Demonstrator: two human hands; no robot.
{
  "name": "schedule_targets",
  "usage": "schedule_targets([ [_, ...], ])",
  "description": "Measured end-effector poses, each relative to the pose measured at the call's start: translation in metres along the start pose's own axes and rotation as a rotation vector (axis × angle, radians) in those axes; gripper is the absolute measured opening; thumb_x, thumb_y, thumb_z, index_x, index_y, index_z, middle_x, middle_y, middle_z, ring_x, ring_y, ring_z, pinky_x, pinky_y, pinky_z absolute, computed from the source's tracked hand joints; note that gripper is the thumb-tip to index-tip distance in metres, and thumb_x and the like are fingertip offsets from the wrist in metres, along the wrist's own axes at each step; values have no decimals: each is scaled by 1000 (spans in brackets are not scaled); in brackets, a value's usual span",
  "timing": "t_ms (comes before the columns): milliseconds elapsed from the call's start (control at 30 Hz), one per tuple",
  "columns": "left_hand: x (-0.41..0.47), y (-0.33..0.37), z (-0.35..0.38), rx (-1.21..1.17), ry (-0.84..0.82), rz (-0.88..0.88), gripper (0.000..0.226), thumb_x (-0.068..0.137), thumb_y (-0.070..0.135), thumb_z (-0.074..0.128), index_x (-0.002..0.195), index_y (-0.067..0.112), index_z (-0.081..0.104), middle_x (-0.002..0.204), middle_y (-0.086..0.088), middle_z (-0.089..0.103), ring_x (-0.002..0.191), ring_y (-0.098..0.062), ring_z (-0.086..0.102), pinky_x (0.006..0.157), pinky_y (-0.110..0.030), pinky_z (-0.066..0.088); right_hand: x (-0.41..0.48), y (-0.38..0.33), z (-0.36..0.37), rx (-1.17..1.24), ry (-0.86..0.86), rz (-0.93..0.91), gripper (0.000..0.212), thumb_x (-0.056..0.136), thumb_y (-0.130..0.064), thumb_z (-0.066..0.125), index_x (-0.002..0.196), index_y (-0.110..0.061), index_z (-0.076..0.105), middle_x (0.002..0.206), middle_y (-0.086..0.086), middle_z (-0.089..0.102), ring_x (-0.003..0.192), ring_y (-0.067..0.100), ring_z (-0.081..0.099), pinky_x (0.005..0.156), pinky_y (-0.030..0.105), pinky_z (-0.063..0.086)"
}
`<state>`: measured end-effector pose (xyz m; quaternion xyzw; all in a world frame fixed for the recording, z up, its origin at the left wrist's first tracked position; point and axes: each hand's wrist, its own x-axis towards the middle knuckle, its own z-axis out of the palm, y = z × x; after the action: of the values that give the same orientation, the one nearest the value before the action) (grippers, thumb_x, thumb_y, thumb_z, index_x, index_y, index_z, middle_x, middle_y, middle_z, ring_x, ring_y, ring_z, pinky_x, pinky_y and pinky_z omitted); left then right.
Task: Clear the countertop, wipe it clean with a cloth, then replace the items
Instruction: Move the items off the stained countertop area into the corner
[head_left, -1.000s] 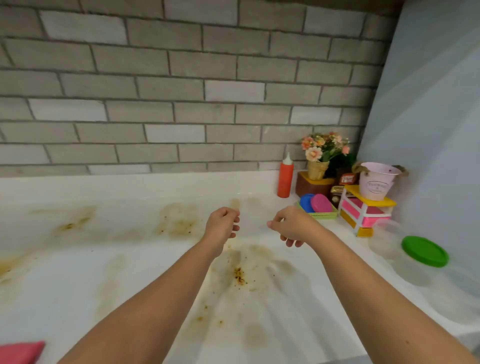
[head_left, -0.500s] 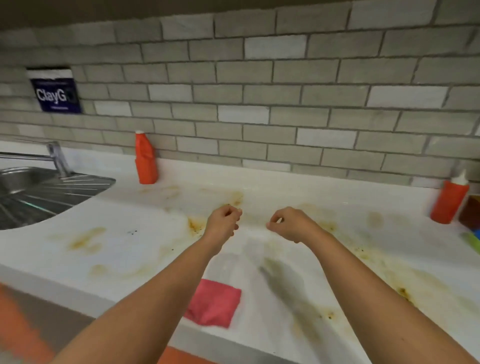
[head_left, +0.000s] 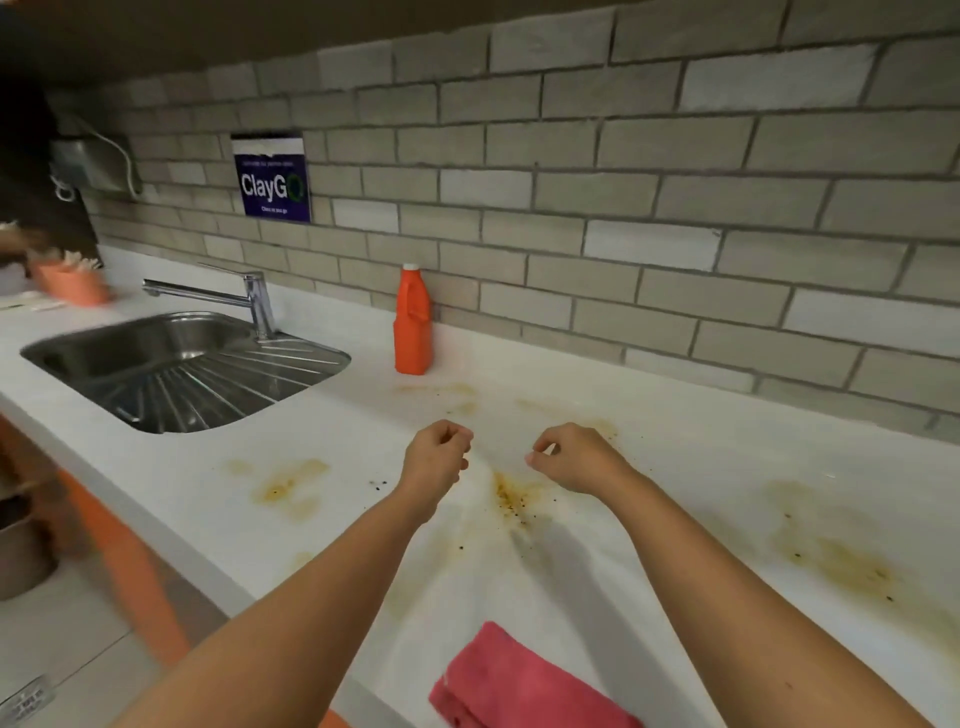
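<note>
The white countertop (head_left: 685, 457) carries brown stains and dark crumbs (head_left: 514, 499) in the middle and toward the right. A folded pink cloth (head_left: 519, 686) lies at the counter's front edge, between my forearms. My left hand (head_left: 436, 460) and my right hand (head_left: 576, 457) hover side by side above the stained middle, fingers curled in, holding nothing. An orange bottle (head_left: 412, 322) with a white cap stands upright against the brick wall, beyond my left hand.
A steel sink (head_left: 156, 358) with a drainboard and a faucet (head_left: 244, 296) sits at the left. Past it, an orange cup (head_left: 72, 283) stands at the far left, blurred. A purple sign (head_left: 271, 179) hangs on the wall.
My view has swung left, from the right corner with its flowers and containers to the sink. The pink cloth now lies between my arms. Both hands keep their curled pose.
</note>
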<state>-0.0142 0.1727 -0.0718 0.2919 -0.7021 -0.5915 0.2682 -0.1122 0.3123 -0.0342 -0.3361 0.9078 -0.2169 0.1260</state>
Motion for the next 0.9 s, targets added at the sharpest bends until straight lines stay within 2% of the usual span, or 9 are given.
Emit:
schedule_targets([
  [167,52,3,-20,19,56,-2,14,93,17,49,86,10,59,81,-1,57,67,-16,53,58,-25,41,56,-17,6,26,-25,-41,39,92,-44,51,121,-19,58,125,4,56,106,23,57,91,34,47],
  [333,94,4,-33,3,74,-5,16,94,18,47,90,8,59,79,-1,56,66,-15,51,58,-24,40,95,-30,13,99,33,-64,35,93,-43,49,119,-21,59,123,4,57,100,21,58,87,33,48],
  [500,141,-3,-53,-17,56,1,17,95,19,46,94,7,60,78,0,55,65,-15,51,58,-24,40,131,-53,27,155,85,-62,37,93,-42,48,122,-21,59,122,4,59,109,23,57,92,34,47],
  [667,205,-10,-73,-41,-11,-9,16,94,17,46,94,6,58,80,-3,54,64,-16,49,55,-24,39,172,-81,40,191,141,-9,36,94,-43,46,118,-21,62,121,4,61,110,23,56,92,32,47],
  [833,268,-10,-91,-40,-95,-6,17,95,18,46,97,6,57,81,-4,56,65,-16,52,59,-26,41,210,-106,51,195,174,91,40,97,-43,40,117,-17,62,114,3,60,104,22,55,84,28,42],
  [900,290,-12,-96,-28,-114,-3,17,96,19,45,89,10,57,80,-4,57,67,-17,53,61,-27,42,223,-112,54,189,194,123,41,97,-44,38,114,-16,63,110,3,60,99,21,54,79,27,41],
])
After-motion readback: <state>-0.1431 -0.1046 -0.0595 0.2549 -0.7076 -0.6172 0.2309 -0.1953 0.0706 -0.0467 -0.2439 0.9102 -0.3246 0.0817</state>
